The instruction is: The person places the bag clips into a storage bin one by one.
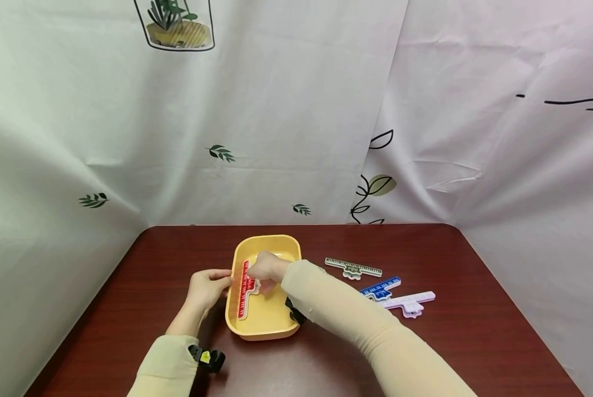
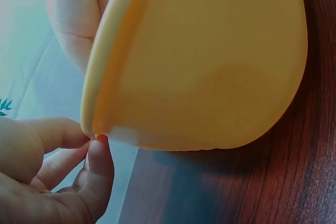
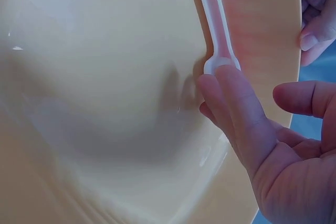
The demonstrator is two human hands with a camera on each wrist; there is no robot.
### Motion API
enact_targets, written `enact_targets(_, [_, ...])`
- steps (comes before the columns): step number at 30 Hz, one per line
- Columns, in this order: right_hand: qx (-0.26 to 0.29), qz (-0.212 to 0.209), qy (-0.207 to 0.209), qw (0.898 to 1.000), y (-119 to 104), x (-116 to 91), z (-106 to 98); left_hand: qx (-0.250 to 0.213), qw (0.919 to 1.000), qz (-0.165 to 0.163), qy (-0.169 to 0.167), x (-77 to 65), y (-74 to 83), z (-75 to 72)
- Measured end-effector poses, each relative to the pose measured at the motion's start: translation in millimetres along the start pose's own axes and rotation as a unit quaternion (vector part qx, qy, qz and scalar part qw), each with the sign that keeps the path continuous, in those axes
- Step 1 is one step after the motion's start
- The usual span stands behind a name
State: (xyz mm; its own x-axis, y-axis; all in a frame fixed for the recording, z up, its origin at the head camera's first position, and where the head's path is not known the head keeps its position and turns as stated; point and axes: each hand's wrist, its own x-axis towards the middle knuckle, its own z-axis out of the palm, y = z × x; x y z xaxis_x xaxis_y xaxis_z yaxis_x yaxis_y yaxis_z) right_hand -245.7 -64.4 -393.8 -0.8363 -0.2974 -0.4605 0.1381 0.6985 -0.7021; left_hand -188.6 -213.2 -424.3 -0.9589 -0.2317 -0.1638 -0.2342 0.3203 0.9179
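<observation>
One brown table (image 1: 495,331) fills the lower frame; left of its centre we see a yellow tray (image 1: 271,320). The left hand (image 1: 205,289) pinches its rim (image 2: 100,59), probably for keeping it steady. Inside, the right hand (image 1: 268,268), fingers quite straight, touches the red ruler clip (image 1: 243,292) along the tray's left side. At centre-right, outside, lie a green clip (image 1: 352,268), a blue clip (image 1: 383,288), a lilac clip (image 1: 413,300).

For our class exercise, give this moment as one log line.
left hand: pinches rim of yellow rounded plastic tray; right hand: touches red ruler-shaped clip inside; green, blue, lilac clips: on brown table
</observation>
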Motion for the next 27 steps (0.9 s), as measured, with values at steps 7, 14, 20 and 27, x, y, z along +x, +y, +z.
enact_targets(7, [0.002, 0.0, -0.006, 1.0, 0.1, -0.9, -0.1, -0.008, 1.0, 0.003, 0.0, -0.6, -0.4, -1.0])
enact_targets(14, [-0.006, 0.0, -0.011, 1.0, 0.0, -0.8, -0.6, -0.01, 0.9999, 0.005, -0.001, 0.1, -1.0, -0.8])
enact_targets(20, [0.002, -0.007, -0.015, 1.0, -0.9, -1.9, -1.1, -0.011, 0.9999, 0.005, -0.002, 0.6, -2.3, -0.5])
enact_targets(27, [0.01, -0.012, -0.016, 1.0, -2.6, -3.1, -2.1, -0.013, 0.9999, 0.005, 0.0, 0.0, -2.8, -0.2])
